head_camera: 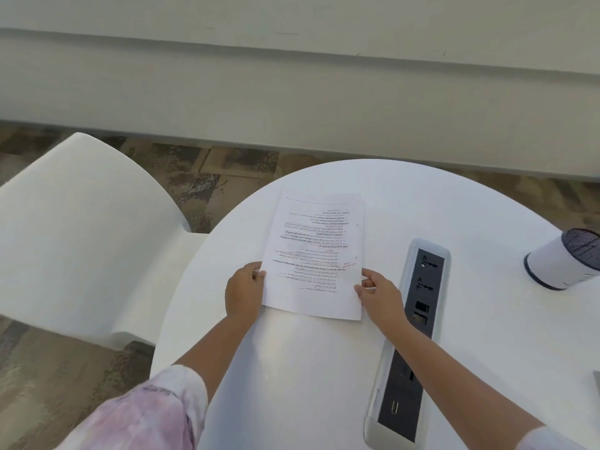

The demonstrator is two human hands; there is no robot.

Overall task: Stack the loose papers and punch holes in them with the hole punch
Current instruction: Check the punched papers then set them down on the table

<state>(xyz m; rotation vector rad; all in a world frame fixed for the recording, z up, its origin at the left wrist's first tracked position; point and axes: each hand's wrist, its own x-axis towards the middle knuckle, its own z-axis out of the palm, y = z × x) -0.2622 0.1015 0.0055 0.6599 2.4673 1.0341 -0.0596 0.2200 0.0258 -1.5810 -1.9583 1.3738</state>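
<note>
We have the papers (pixel 316 254) gathered into one squared-looking stack lying flat on the round white table (pixel 292 368), text facing away from us; we cannot tell how many sheets it holds. Our left hand (pixel 244 292) pinches the stack's near left edge and our right hand (pixel 378 295) pinches its near right edge, fingers closed on the paper. So the stacking looks about done, while the punching is all still ahead, and no hole punch shows anywhere in view. The stack's right side runs near the recessed power strip (pixel 412 336); a cylindrical speaker (pixel 563 259) sits well apart at the right rim. The near tabletop lies bare for working, and a white chair (pixel 87 232) stands left
</note>
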